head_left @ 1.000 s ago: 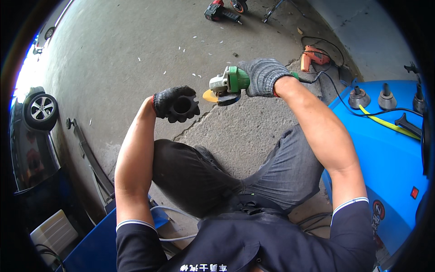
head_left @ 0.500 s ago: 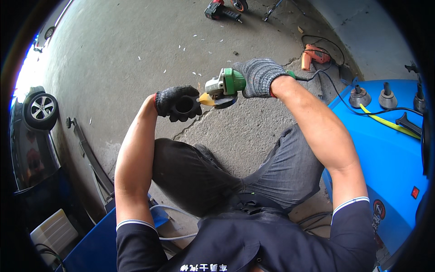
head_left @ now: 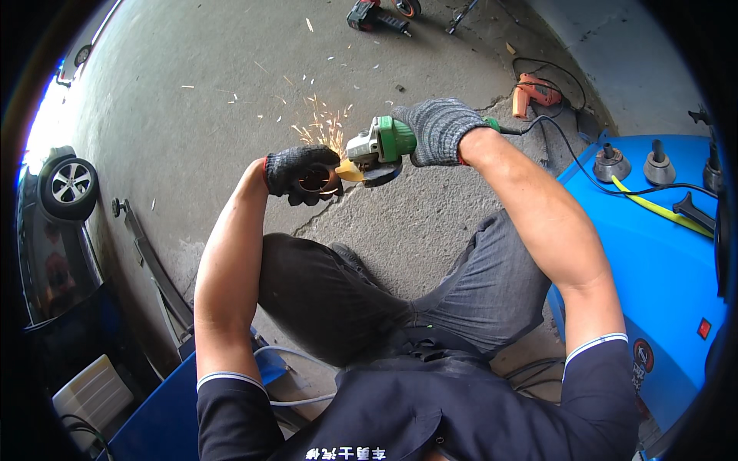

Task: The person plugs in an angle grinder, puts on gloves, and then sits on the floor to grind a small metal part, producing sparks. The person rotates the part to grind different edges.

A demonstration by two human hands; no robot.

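My left hand (head_left: 286, 170), in a dark knit glove, is closed on a dark ring with a toothed edge (head_left: 332, 184). My right hand (head_left: 444, 132), gloved in grey knit, grips the green body of an angle grinder (head_left: 396, 137). The grinder's head points left, its yellow part (head_left: 350, 170) against or very close to the ring's right side. Orange sparks (head_left: 327, 123) spray up and away from where they meet. Both hands are held out above the floor, beyond my bent knees. The glove hides part of the ring.
On the right stands a blue machine (head_left: 615, 246) with several metal cones (head_left: 611, 163) on top. The grinder's cord (head_left: 565, 142) runs across it. An orange power drill (head_left: 534, 94) and a red-black cordless tool (head_left: 375, 19) lie on the concrete floor. A dark car (head_left: 58, 246) is at left.
Sparks have grown from a faint few to a wide spray over the ring, and glowing specks show around its hole. Hands and grinder have barely moved.
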